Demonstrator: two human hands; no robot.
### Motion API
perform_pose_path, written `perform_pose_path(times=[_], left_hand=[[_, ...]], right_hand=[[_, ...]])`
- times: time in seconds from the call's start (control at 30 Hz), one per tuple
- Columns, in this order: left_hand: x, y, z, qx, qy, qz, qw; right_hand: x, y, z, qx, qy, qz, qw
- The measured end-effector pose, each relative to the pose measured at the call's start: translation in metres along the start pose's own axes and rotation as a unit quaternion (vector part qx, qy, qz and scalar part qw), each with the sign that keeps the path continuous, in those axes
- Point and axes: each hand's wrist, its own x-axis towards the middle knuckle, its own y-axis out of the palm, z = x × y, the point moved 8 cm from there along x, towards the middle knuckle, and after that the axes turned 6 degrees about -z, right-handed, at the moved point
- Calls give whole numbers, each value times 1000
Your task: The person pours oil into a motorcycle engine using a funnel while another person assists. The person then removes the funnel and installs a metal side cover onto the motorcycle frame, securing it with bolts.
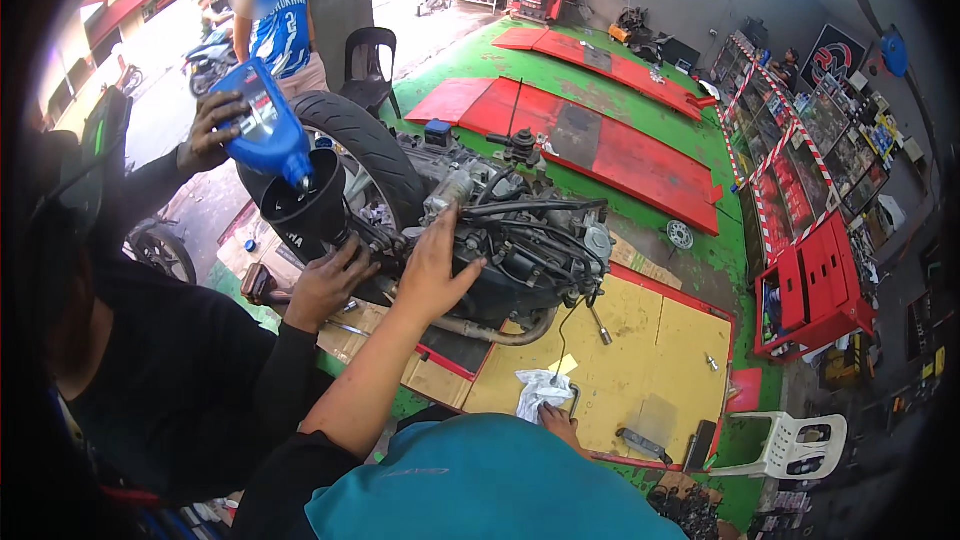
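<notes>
My left hand (435, 270) rests with fingers spread on the top of a motorcycle engine (520, 250), holding nothing. My right hand (561, 425) lies on the tan bench board, fingertips beside a crumpled white rag (537, 392) and a black L-shaped tool (575, 398); its fingers show only partly and appear laid out flat. At my left, a co-worker's gloved-looking dark hand (212, 130) tips a blue oil bottle (268, 128) neck-down into a black funnel (318, 205). The co-worker's other hand (335, 280) is at the funnel's lower end.
A rear wheel (375, 155) stands behind the funnel. On the board (640, 340) lie a socket tool (601, 328) and a grey part (643, 444). Red lift platforms (600, 155), a red tool cabinet (815, 285) and a white chair (795, 445) are around. A person (280, 30) stands beyond.
</notes>
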Motion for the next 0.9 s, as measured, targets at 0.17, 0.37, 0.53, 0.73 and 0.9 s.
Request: perform_pose_path(times=[0.17,0.37,0.53,0.73,0.9], left_hand=[[7,0,0,-81,-41,23,996],[-1,-18,12,-217,-63,-43,973],[-11,-29,15,-121,2,-87,989],[-12,-32,26,-148,22,-133,980],[-17,-29,34,-153,25,-131,979]], right_hand=[[1,-3,1,14,61,22,998],[6,-14,13,2,74,47,996],[9,-8,13,32,83,59,994],[9,5,3,80,80,56,992],[11,9,3,81,80,88,990]])
